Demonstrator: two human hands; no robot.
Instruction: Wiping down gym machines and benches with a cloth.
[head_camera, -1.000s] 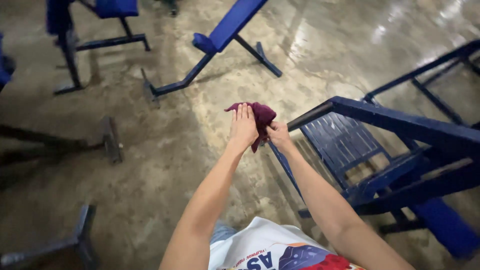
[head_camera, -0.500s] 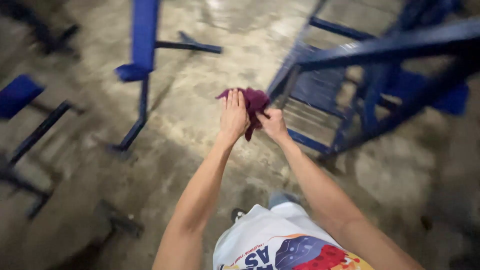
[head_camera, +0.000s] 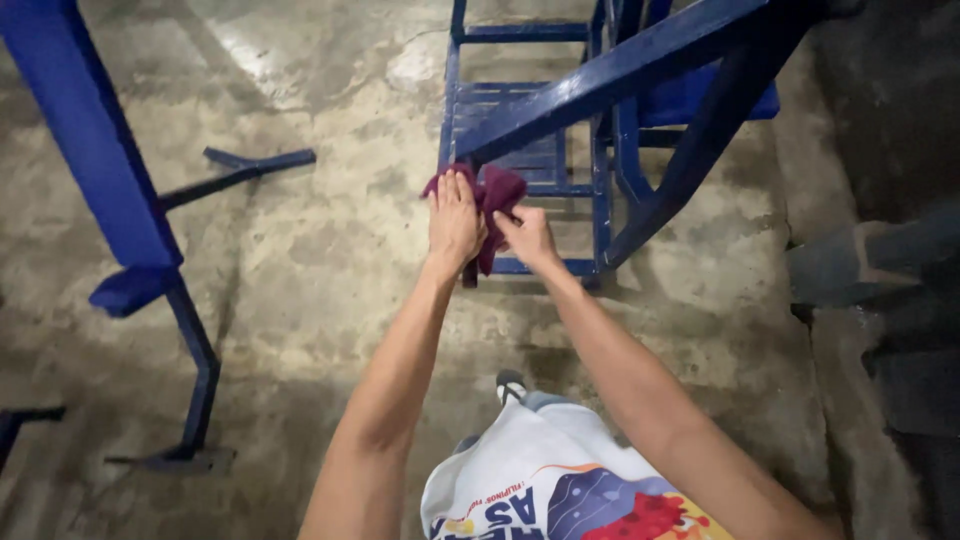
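Observation:
A dark red cloth (head_camera: 498, 190) is bunched between both my hands, held out in front of me at arm's length. My left hand (head_camera: 453, 220) lies flat against the cloth's left side with fingers straight and together. My right hand (head_camera: 527, 235) pinches the cloth from the right. The cloth sits just below the lower end of a slanted blue metal bar (head_camera: 620, 75) of a gym frame. Whether the cloth touches the bar is unclear.
A blue metal frame with a slatted platform (head_camera: 510, 110) stands on the stained concrete floor (head_camera: 320, 270) ahead. A blue padded bench (head_camera: 90, 150) on a dark steel leg stands at the left. Dark steps or blocks (head_camera: 880, 270) line the right side.
The view has swung right, so the blue frame now sits straight ahead and the bench has shifted to the left. Both hands keep the same hold on the cloth.

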